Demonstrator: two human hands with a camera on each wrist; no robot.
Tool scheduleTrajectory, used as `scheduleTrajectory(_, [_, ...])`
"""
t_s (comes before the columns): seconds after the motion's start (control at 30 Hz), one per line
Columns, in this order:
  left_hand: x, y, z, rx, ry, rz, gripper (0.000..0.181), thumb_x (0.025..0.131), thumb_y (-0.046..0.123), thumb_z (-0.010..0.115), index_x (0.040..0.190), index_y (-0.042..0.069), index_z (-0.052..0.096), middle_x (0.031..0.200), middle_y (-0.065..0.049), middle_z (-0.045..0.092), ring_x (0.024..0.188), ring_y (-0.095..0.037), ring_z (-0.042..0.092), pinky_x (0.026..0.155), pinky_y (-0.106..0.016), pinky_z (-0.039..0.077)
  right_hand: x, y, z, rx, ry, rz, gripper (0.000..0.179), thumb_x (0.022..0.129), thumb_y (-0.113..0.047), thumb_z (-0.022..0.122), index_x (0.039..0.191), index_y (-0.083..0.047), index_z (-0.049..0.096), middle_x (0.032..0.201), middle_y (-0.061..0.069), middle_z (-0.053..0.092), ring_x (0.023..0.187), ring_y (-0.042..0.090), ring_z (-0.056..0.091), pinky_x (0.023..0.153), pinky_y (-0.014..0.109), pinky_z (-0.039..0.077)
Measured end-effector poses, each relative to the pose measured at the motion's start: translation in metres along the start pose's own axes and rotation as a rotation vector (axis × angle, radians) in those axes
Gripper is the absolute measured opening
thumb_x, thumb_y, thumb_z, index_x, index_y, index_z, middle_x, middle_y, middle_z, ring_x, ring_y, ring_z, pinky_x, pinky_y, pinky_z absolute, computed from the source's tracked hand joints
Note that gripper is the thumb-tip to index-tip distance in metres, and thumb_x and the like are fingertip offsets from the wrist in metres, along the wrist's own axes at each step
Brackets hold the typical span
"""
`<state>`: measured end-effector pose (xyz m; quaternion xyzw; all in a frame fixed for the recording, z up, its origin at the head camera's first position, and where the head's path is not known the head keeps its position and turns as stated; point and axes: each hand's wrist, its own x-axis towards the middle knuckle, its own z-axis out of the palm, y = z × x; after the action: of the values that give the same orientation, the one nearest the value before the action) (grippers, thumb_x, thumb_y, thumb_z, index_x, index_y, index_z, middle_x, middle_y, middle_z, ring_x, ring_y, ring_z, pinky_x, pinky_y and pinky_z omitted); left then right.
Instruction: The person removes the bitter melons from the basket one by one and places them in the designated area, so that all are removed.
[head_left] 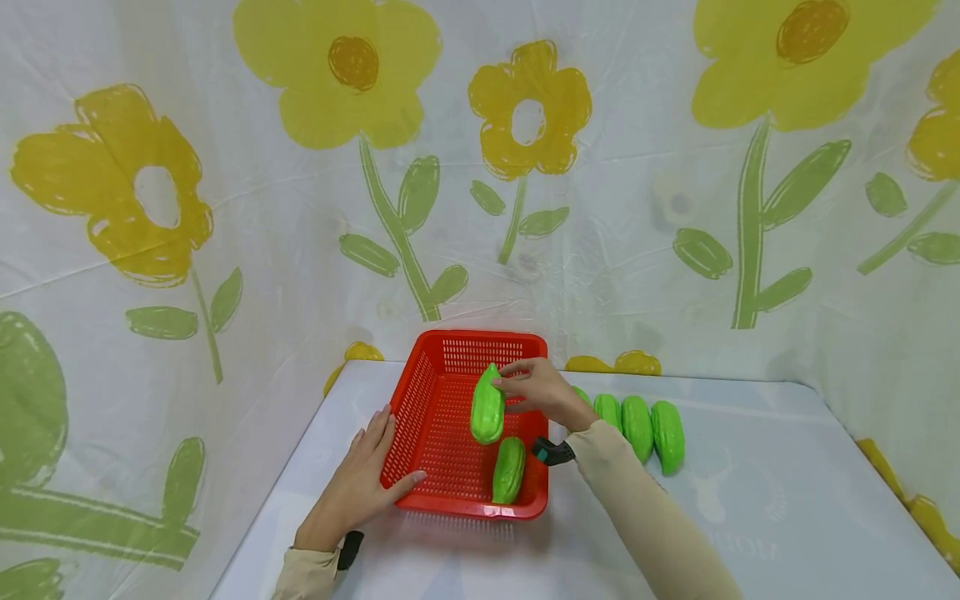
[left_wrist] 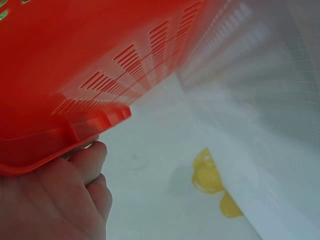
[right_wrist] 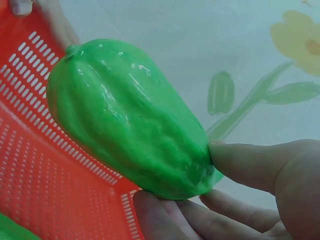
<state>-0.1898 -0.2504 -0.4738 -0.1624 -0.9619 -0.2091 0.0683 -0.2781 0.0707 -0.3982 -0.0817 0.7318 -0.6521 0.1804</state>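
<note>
My right hand pinches a glossy green ridged gourd by one end, over the inside of a red plastic basket. In the right wrist view, the thumb and fingertips hold the narrow end of this gourd, and its broad end points away. A second green gourd lies in the basket near its front right corner. My left hand grips the basket's left side near the front, thumb over the rim. In the left wrist view, curled fingers show under the rim.
Several more green gourds lie in a row on the pale table, right of the basket; the right forearm partly covers them. A white cloth printed with yellow flowers hangs behind and at the sides.
</note>
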Motion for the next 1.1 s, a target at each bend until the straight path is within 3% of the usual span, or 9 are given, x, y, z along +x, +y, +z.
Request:
scheduleTrajectory(0.3, [0.001, -0.001, 0.001, 0.003, -0.004, 0.000, 0.107, 0.089, 0.065, 0.064, 0.162, -0.002, 0.024, 0.172, -0.020, 0.020, 0.160, -0.040, 0.023, 0.127, -0.065, 0.024, -0.008, 0.001, -0.012, -0.013, 0.017, -0.009, 0.047, 0.101, -0.017, 0.067, 0.140, 0.007, 0.057, 0.114, 0.013, 0.077, 0.094, 0.018, 0.076, 0.097, 0.052, 0.060])
scheduleTrajectory(0.53, [0.000, 0.000, 0.001, 0.000, -0.003, -0.002, 0.107, 0.090, 0.065, 0.065, 0.162, -0.003, 0.025, 0.172, -0.021, 0.021, 0.160, -0.040, 0.023, 0.127, -0.063, 0.023, -0.015, 0.006, -0.022, -0.034, 0.055, 0.004, 0.047, 0.101, -0.021, 0.067, 0.141, 0.004, 0.058, 0.129, 0.019, 0.071, 0.096, 0.017, 0.076, 0.089, 0.040, 0.064])
scheduleTrajectory(1.1, [0.000, -0.002, 0.002, 0.014, 0.001, 0.010, 0.106, 0.091, 0.064, 0.065, 0.162, -0.003, 0.023, 0.173, -0.020, 0.019, 0.160, -0.039, 0.021, 0.127, -0.063, 0.023, -0.033, 0.018, -0.049, -0.022, 0.096, -0.018, 0.052, 0.102, -0.025, 0.066, 0.143, 0.006, 0.055, 0.150, 0.026, 0.055, 0.109, 0.019, 0.073, 0.098, 0.045, 0.061])
